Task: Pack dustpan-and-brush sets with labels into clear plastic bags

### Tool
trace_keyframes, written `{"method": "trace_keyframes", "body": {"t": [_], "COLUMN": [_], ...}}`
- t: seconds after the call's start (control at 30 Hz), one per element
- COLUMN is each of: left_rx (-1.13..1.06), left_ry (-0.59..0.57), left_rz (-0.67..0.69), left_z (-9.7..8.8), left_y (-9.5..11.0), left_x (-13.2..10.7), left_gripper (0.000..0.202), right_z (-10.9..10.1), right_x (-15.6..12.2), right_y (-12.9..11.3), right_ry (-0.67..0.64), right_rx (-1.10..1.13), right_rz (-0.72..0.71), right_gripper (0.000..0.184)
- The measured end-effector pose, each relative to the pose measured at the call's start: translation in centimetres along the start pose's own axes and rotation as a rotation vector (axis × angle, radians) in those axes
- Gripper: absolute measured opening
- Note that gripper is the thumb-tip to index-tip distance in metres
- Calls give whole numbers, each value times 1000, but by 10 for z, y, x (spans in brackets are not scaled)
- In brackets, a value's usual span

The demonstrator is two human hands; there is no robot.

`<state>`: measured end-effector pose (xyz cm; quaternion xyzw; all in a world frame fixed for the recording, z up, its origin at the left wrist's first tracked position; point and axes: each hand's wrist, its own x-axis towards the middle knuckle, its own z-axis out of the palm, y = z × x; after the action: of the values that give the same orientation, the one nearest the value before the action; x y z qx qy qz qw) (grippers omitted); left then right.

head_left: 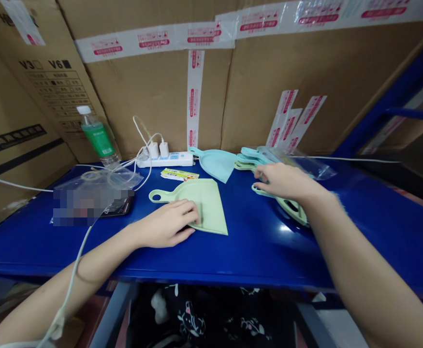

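A pale green dustpan (211, 200) lies on the blue table in front of me, its looped handle pointing left. My left hand (175, 220) rests on its near edge, fingers curled over into the pan and thumb low by the rim. To the right, my right hand (282, 180) is closed with bent fingers at the looped handle of a light-coloured hand brush (293, 210). My wrist and forearm hide part of that brush. Just behind that hand lie light blue dustpan handles (253, 155) and a green one, partly covered. Another light blue dustpan (216, 162) lies at the back.
A white power strip (171, 159) with plugged-in chargers stands by the cardboard wall (153, 96). At left are a green-labelled bottle (98, 137) and a clear plastic bag (124, 179). A white cable (79, 261) crosses over my left forearm. A printed card (178, 174) lies behind the green dustpan.
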<state>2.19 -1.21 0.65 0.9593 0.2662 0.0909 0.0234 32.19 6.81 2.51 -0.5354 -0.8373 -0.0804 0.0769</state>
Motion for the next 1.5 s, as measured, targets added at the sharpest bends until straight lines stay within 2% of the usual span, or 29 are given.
{"method": "trace_keyframes", "body": {"t": [0.13,0.23,0.33,0.47,0.6,0.7,0.83,0.9,1.0,1.2,1.37,1.5], "left_rx": [7,11,-1,-92,-135,-109,-100,-106,-103,-93,-87,-84], "left_ry": [-18,-20,-43,-69,-48,-45,-62,-67,-64,-56,-34,-35], "left_rz": [9,16,22,56,78,31,39,52,43,41,32,54], "left_z": [1,1,-1,-3,-3,-2,-1,-1,-1,0,2,2], "left_y": [-1,-2,-2,-1,0,-1,-1,-1,0,0,-1,-2], "left_x": [0,0,1,1,0,-1,-2,-1,0,-1,-1,0], "left_gripper": [12,13,14,15,14,22,18,17,19,15,17,14], "right_z": [7,8,8,12,14,9,-2,-6,-6,12,34,36], "right_x": [-1,0,-1,-2,-2,-2,-1,0,0,-3,-1,1], "right_y": [14,8,2,0,1,-3,-16,-27,-48,-86,-100,-100], "right_ry": [-114,-201,-234,-227,-197,-210,-165,-121,-37,78,111,119], "right_rx": [58,38,-56,-129,-149,-163,-98,-28,107,291,367,435], "right_rz": [55,71,69,76,41,22,-25,-69,-226,-518,-604,-631], "right_gripper": [13,11,7,14,15,18,20,22,26,26,24,23]}}
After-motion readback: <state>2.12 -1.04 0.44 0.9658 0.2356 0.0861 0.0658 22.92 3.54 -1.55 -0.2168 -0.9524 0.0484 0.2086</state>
